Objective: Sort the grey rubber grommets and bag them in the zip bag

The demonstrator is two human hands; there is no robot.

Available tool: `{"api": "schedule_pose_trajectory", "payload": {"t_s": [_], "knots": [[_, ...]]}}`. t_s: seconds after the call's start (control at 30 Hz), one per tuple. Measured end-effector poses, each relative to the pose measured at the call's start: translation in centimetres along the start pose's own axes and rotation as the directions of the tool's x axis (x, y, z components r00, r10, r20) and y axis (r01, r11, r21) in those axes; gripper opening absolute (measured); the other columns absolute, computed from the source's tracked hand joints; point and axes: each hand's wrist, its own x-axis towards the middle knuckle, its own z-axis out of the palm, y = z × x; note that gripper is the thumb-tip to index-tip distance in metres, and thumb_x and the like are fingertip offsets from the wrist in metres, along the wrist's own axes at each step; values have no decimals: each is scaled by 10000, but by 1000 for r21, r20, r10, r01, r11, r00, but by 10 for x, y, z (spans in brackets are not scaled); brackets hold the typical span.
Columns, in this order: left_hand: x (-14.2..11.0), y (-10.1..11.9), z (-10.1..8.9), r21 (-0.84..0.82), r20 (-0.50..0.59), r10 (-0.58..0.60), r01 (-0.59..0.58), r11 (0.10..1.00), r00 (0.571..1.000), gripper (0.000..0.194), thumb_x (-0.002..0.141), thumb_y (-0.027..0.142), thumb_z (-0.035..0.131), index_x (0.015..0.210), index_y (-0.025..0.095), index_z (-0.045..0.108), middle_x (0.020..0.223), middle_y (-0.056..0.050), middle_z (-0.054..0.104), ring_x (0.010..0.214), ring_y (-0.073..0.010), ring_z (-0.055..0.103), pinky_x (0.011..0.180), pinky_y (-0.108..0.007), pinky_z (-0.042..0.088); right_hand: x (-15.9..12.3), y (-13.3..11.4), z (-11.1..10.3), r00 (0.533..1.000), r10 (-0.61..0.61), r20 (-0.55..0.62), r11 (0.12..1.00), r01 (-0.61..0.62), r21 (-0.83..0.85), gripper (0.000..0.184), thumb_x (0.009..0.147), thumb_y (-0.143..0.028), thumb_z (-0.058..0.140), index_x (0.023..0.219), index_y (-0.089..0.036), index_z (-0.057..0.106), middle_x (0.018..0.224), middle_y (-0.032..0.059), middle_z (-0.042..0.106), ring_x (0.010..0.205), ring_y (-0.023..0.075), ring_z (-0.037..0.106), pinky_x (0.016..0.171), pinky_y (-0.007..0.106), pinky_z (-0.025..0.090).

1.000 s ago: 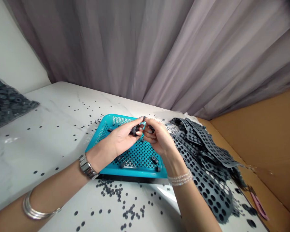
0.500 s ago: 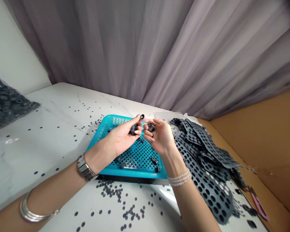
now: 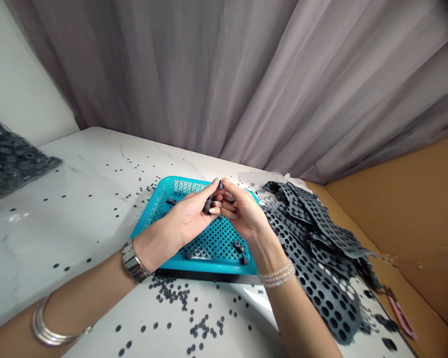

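Above a turquoise perforated basket [image 3: 205, 271], my two hands meet fingertip to fingertip. My left hand [image 3: 190, 209] pinches a small black rubber ring [image 3: 220, 184] between thumb and finger, and more dark rubber pieces [image 3: 208, 205] sit in its curled fingers. The fingertips of my right hand [image 3: 244, 206] close on the same ring from the other side; its other fingers are curled, and what lies in them is mostly hidden. A few black rubber rings [image 3: 239, 246] lie on the basket's floor.
Punched grey rubber sheets [image 3: 321, 248] are heaped at the right, beside a cardboard wall [image 3: 403, 199]. Pink-handled scissors [image 3: 401, 315] lie at the right edge. Small black discs [image 3: 171, 293] are scattered over the white table [image 3: 78, 223]. A bag of rubber rings [image 3: 15, 159] stands at left.
Half a second ago my right fingers were spread apart from the ring, whose hole faced me in my left fingertips. Now they have closed in on it again, and the ring has turned.
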Motion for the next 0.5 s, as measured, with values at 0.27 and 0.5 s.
{"api": "schedule_pose_trajectory", "payload": {"t_s": [0.27,0.5], "knots": [[0,9,5,-64,-123,-111,103,993,986,198,892,129,476,796,55,633,676,-60,546,552,-81,451,441,-189,373,1,-9,-4,996,56,-63,948,-33,317,113,757,-191,576,668,-155,517,552,-52,388,408,36,267,319,138,195],[-1,13,3,-104,-58,-148,141,985,987,249,859,74,475,1045,-19,610,738,-110,596,636,-125,550,516,-196,476,-1,-13,-17,980,22,-198,884,73,462,125,689,-230,416,576,-196,377,620,42,500,441,87,363,297,168,218]]}}
